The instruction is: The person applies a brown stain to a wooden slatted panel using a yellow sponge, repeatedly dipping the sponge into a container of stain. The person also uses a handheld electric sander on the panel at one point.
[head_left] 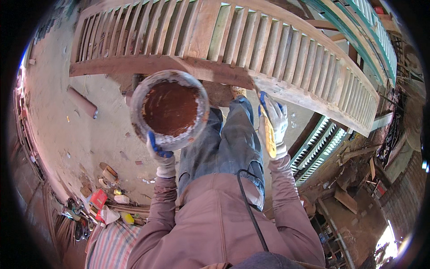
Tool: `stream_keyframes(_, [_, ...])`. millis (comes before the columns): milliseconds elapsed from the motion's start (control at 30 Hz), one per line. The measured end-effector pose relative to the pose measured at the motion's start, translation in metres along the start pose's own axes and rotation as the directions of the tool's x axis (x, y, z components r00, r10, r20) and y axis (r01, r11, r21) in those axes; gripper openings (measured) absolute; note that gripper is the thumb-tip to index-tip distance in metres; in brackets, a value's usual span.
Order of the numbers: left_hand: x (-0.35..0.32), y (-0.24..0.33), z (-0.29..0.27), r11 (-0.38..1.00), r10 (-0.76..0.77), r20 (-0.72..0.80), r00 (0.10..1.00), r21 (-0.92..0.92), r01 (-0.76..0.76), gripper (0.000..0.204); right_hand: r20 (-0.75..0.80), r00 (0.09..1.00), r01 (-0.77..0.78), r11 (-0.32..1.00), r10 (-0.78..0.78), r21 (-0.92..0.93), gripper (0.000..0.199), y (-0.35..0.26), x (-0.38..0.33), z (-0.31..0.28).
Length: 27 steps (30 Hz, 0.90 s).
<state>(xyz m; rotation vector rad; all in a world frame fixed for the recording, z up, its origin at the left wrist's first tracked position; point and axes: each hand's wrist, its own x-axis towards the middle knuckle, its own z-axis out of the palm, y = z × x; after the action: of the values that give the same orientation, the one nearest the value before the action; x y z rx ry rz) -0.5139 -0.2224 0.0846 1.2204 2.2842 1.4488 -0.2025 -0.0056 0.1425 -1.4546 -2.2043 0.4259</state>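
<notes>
My left hand (160,154), in a white and blue work glove, is closed on the near rim of a round, crusted bucket (136,107). Reddish-brown liquid (170,110) lies inside it. My right hand (277,121), gloved alike, grips a paintbrush (269,134) by its yellow handle. Its bristles point away from me and meet the near rail of a slatted wooden shutter (286,87). Left of the brush that rail is dark reddish-brown; to the right it is pale bare wood. The bucket hangs just on the near side of the rail.
Green slatted shutters (365,40) lean at the far right, with another green slatted panel (320,150) beside my right forearm. A brown cylinder (83,102) lies on the floor at left. Near left are a red container (98,198), small clutter and a striped sheet (114,246).
</notes>
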Motion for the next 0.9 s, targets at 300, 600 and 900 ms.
stream_keyframes(300, [0.030, -0.010, -0.027, 0.997, -0.059, -0.088, 0.994, 0.049, 0.064, 0.083, -0.059, 0.988, 0.119, 0.950, -0.141, -0.288, 0.038, 0.052, 0.001, 0.045])
stream_keyframes(600, [0.032, 0.000, -0.024, 0.991, -0.133, -0.064, 0.989, 0.013, 0.134, 0.082, -0.083, 0.989, 0.096, 0.965, -0.119, -0.245, 0.037, 0.055, 0.009, 0.036])
stream_keyframes(900, [0.035, -0.016, -0.024, 0.999, -0.044, -0.081, 0.996, 0.019, 0.045, 0.070, 0.139, 0.975, 0.196, 0.969, -0.175, -0.152, 0.040, 0.038, 0.000, 0.025])
